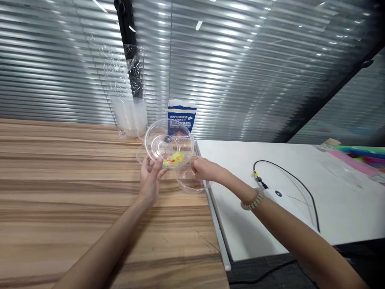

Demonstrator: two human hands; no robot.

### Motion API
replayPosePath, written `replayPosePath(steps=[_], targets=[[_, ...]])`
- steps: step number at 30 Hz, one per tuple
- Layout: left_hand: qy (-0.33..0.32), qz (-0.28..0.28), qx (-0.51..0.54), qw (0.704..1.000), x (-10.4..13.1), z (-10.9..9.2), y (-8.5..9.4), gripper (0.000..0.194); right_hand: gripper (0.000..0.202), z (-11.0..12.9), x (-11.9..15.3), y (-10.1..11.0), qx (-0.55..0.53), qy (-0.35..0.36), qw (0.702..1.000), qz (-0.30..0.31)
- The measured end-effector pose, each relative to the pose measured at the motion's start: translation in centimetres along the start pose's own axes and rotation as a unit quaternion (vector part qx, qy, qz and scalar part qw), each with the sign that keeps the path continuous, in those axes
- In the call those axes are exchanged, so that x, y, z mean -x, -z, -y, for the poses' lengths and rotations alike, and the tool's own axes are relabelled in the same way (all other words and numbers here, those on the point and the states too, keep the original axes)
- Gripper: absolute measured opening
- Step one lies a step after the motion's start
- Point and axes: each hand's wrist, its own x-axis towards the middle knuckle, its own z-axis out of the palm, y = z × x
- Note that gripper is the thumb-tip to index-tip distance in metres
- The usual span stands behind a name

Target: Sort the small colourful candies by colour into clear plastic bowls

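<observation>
My left hand (pixel 149 180) grips a clear round plastic bowl (pixel 156 134) by its lower rim, thumb against it. The bowl is tilted so its inside faces me. A small heap of yellow and red pieces (pixel 174 159) lies at its low side; their kind is too small to tell. Beside it, a second clear plastic bowl (pixel 191 185) rests near the table's right edge. Over that bowl my right hand (pixel 206 169) is closed, fingers curled down, with a beaded bracelet at the wrist. What the right fingers hold, if anything, is hidden.
Behind the bowls stand a blue and white carton (pixel 182 114) and a bagged stack of clear plastic cups (pixel 130 116). A clear round piece (pixel 140 154) lies behind my left hand. The adjoining white table (pixel 240 237) carries a black cable (pixel 300 180), a white device (pixel 288 204) and coloured sheets (pixel 355 158).
</observation>
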Motion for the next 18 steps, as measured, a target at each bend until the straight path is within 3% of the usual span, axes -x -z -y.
replayPosePath(steps=[2, 4, 6, 9, 11, 15, 18], targets=[[-0.003, 0.003, -0.002, 1.000, -0.1, 0.1, 0.1, 0.051, 0.018, -0.6, 0.6, 0.8, -0.050, -0.011, 0.997, -0.060], [-0.008, 0.005, -0.004, 1.000, -0.2, 0.2, 0.3, 0.051, 0.016, -1.3, 1.4, 1.9, -0.110, -0.018, 0.981, -0.158], [-0.012, 0.008, -0.010, 1.000, -0.4, 0.4, 0.5, 0.052, 0.012, -1.5, 2.2, 3.2, -0.161, -0.020, 0.944, -0.288], [-0.002, 0.018, -0.027, 0.999, -0.6, 0.7, 0.8, 0.055, 0.012, -0.4, 2.8, 4.7, -0.200, -0.022, 0.862, -0.465], [0.016, 0.032, -0.033, 0.999, -0.6, 0.8, 0.8, 0.059, 0.015, 0.9, 2.6, 5.1, -0.205, 0.002, 0.844, -0.496], [0.030, 0.060, -0.031, 0.997, -0.5, 0.9, 0.8, 0.060, 0.017, 2.7, 2.0, 5.1, -0.189, 0.063, 0.878, -0.435], [0.035, 0.063, -0.015, 0.997, -0.5, 0.7, 0.8, 0.061, 0.019, 2.4, 2.0, 4.2, -0.214, 0.042, 0.852, -0.477]])
